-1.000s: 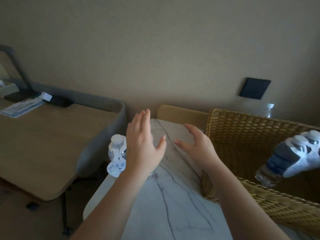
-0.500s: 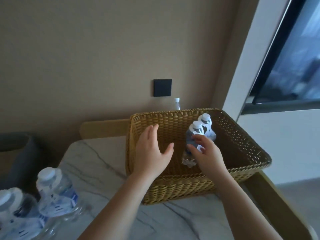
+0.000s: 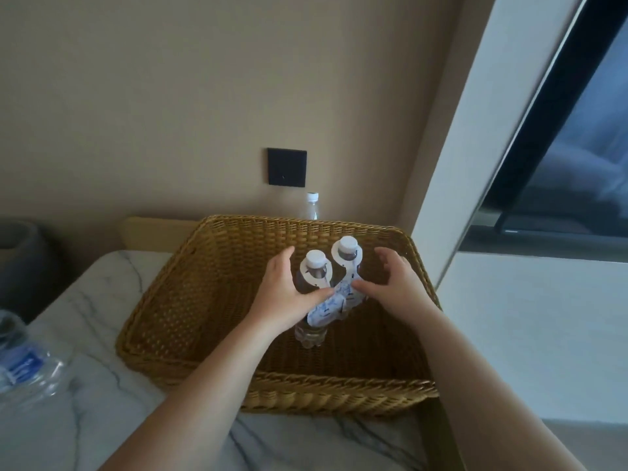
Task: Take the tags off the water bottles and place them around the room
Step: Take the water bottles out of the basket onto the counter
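Two clear water bottles with white caps stand upright inside a wicker basket (image 3: 217, 273) on a marble table (image 3: 85, 419). Each has a white paper tag looped round its neck, and the blue-printed tag ends (image 3: 328, 305) hang down in front. My left hand (image 3: 285, 295) grips the left bottle (image 3: 314, 263), thumb across its front. My right hand (image 3: 396, 290) curls round the right bottle (image 3: 347, 251), its thumb touching that bottle's tag. The lower parts of both bottles are mostly hidden by my hands and the tags.
Another bottle (image 3: 312, 207) stands behind the basket against the beige wall, below a black wall plate (image 3: 287, 167). More bottles (image 3: 23, 365) lie blurred at the table's left edge. There is a grey chair (image 3: 20, 260) at the left and a window (image 3: 560, 164) at the right.
My view swung right from the table's left end to the basket. Both hands moved into the basket and took hold of the two bottles, which now stand upright instead of leaning.
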### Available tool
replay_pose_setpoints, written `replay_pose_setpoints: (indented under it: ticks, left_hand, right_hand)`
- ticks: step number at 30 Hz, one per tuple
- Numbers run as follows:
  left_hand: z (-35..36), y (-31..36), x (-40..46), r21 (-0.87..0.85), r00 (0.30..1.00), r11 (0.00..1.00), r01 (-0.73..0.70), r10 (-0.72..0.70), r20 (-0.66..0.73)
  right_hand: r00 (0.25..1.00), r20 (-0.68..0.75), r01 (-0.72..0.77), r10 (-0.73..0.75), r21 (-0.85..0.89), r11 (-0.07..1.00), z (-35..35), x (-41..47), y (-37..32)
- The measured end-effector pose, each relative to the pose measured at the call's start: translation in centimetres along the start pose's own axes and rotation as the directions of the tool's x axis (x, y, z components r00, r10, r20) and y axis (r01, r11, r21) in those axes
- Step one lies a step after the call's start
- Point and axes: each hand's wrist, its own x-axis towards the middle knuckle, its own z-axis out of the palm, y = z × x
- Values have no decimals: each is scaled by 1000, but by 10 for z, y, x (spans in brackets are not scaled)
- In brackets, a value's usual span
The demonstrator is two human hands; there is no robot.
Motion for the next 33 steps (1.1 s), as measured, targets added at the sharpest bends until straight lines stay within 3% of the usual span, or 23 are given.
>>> replay_pose_setpoints:
  ticks: [6,14,26,33]
  left_hand:
    - [8,-5,12,39,994,996,75,-78,75]
    - [9,-5,32,40,978,999,37,-45,206]
    - [5,-8,29,6,999,999,46,-46,29]
    - [-44,3,10,-132,979,990,40,-65,-191]
  right_hand:
    - [983,184,1,-13,65,998,11,40,1]
    - [985,169,23,-42,110,994,30,57,6]
    - [994,106,14,-34,186,983,39,59,8]
    - [988,30,138,-153,287,948,26,43,-16]
